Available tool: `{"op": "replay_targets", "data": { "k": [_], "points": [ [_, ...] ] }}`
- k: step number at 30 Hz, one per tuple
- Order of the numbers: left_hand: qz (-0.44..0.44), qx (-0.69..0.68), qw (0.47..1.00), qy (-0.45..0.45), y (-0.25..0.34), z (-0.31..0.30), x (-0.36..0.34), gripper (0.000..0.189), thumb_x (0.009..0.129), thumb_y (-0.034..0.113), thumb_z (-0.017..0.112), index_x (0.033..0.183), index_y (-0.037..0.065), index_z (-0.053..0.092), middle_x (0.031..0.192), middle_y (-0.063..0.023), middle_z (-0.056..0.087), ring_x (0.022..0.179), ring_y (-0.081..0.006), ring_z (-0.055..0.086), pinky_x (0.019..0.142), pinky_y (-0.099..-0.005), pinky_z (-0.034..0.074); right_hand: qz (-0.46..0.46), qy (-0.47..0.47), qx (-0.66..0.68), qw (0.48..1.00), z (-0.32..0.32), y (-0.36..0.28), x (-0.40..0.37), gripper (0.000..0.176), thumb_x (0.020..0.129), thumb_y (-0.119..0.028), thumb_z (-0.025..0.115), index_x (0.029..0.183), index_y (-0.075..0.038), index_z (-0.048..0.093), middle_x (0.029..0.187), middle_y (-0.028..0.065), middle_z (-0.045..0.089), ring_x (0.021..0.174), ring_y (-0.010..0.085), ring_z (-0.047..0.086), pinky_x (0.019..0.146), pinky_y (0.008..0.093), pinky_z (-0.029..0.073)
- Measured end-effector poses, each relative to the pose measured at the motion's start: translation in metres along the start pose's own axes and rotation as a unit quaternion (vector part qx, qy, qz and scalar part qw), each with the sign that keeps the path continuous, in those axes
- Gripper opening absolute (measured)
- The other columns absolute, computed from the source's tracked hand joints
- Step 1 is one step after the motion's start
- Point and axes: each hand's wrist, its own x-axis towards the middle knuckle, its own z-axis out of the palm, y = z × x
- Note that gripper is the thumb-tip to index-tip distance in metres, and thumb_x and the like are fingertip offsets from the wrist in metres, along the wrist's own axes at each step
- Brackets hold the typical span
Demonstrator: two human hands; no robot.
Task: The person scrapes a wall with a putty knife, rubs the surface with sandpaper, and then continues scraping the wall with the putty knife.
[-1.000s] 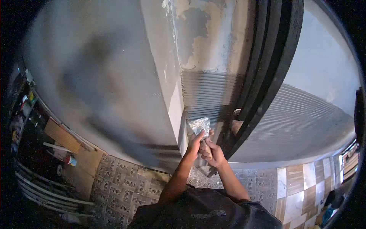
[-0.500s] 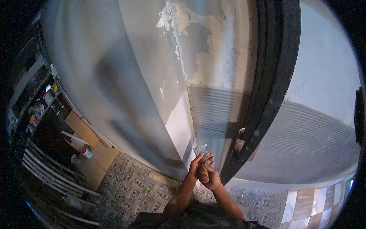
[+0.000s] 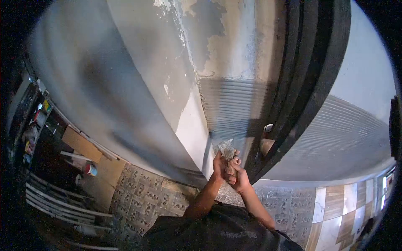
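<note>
A grey, crusted putty knife [image 3: 226, 149] points up in front of the wall corner, its blade above both hands. My right hand [image 3: 238, 175] is wrapped round its handle. My left hand [image 3: 219, 166] is against the blade's lower left side, close beside the right hand; its fingers are partly hidden and what they grip is unclear. Beyond the hands, the wall has a band of ridged grey coating [image 3: 230, 100], with patchy peeling paint [image 3: 209, 37] above it.
A dark frame [image 3: 310, 83] curves down at the right, with another ridged patch [image 3: 356, 125] past it. At the left are slatted rails [image 3: 58, 209], a red-and-white container [image 3: 90, 170], a board [image 3: 81, 144] and a shelf of items. Patterned tiles [image 3: 142, 196] cover the floor.
The view has shifted, and both hands with the putty knife now appear higher and slightly further right. The blade shows more fully, and more of the dark clothing is in view.
</note>
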Motion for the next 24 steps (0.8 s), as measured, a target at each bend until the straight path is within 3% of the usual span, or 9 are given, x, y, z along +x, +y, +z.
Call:
{"op": "replay_targets", "data": {
  "k": [4,8,9,12,16,18,20,24],
  "points": [
    [-0.030,0.047,0.998,0.008,0.015,-0.002,0.007,0.065,0.092,0.051,0.026,0.111,-0.005,0.052,0.100,-0.0200,0.060,0.076,-0.0270,0.055,0.080,-0.0396,0.042,0.016,0.002,0.022,1.000,-0.003,0.001,0.011,0.007,0.090,-0.025,0.048,0.086,-0.021,0.044,0.063,-0.0003,0.047,0.037,0.0076,0.033,0.030,0.0191,0.022],
    [-0.054,0.009,0.999,0.007,0.021,0.010,0.001,0.075,0.088,0.061,0.026,0.116,-0.006,0.048,0.087,-0.0125,0.056,0.076,-0.0257,0.049,0.079,-0.0370,0.039,0.022,0.063,-0.032,0.997,0.003,0.007,0.018,0.014,0.089,-0.027,0.052,0.081,-0.021,0.043,0.060,-0.0005,0.045,0.039,0.0068,0.035,0.030,0.0196,0.021],
    [-0.038,0.031,0.996,0.077,0.022,0.012,-0.001,0.069,0.088,0.057,0.030,0.112,-0.006,0.048,0.079,-0.0107,0.050,0.070,-0.0238,0.048,0.075,-0.0386,0.038,0.023,0.045,-0.011,0.999,0.008,0.010,0.019,0.016,0.090,-0.029,0.050,0.080,-0.018,0.044,0.060,0.0000,0.046,0.037,0.0071,0.033,0.029,0.0199,0.020],
    [-0.042,0.036,0.994,0.098,0.030,0.011,-0.003,0.070,0.088,0.058,0.032,0.112,-0.006,0.047,0.078,-0.0100,0.049,0.068,-0.0227,0.047,0.075,-0.0375,0.037,0.030,0.031,-0.030,0.999,0.006,0.015,0.025,0.019,0.092,-0.029,0.047,0.080,-0.015,0.045,0.058,0.0001,0.044,0.034,0.0077,0.031,0.029,0.0199,0.019],
    [-0.056,0.016,0.997,0.055,0.035,0.010,-0.008,0.079,0.085,0.061,0.036,0.122,-0.008,0.038,0.085,-0.0087,0.046,0.078,-0.0221,0.045,0.081,-0.0374,0.036,0.033,0.025,-0.001,0.999,0.001,0.019,0.029,0.023,0.093,-0.030,0.045,0.078,-0.012,0.046,0.055,0.0002,0.043,0.033,0.0083,0.031,0.029,0.0195,0.021],
    [-0.067,0.025,0.997,0.037,0.036,0.012,-0.009,0.083,0.083,0.064,0.038,0.124,-0.008,0.036,0.086,-0.0084,0.046,0.080,-0.0221,0.044,0.082,-0.0375,0.035,0.088,-0.072,0.111,0.987,-0.006,0.020,0.030,0.032,0.093,-0.035,0.042,0.073,-0.011,0.045,0.056,-0.0003,0.042,0.034,0.0061,0.034,0.028,0.0182,0.024],
    [-0.078,0.033,0.996,0.017,0.036,0.012,-0.007,0.087,0.080,0.066,0.040,0.126,-0.008,0.034,0.088,-0.0081,0.046,0.082,-0.0222,0.044,0.084,-0.0375,0.034,0.052,-0.046,0.121,0.990,-0.001,0.019,0.025,0.032,0.094,-0.035,0.041,0.073,-0.011,0.045,0.058,-0.0003,0.042,0.035,0.0055,0.035,0.027,0.0173,0.025],
    [-0.096,-0.012,0.995,-0.002,0.027,0.008,-0.008,0.095,0.076,0.073,0.038,0.126,-0.008,0.035,0.085,-0.0074,0.045,0.081,-0.0219,0.044,0.084,-0.0370,0.035,0.072,-0.040,0.157,0.984,0.000,0.019,0.015,0.032,0.094,-0.035,0.041,0.073,-0.011,0.044,0.058,-0.0007,0.042,0.035,0.0049,0.034,0.027,0.0164,0.025]
  ]
}}
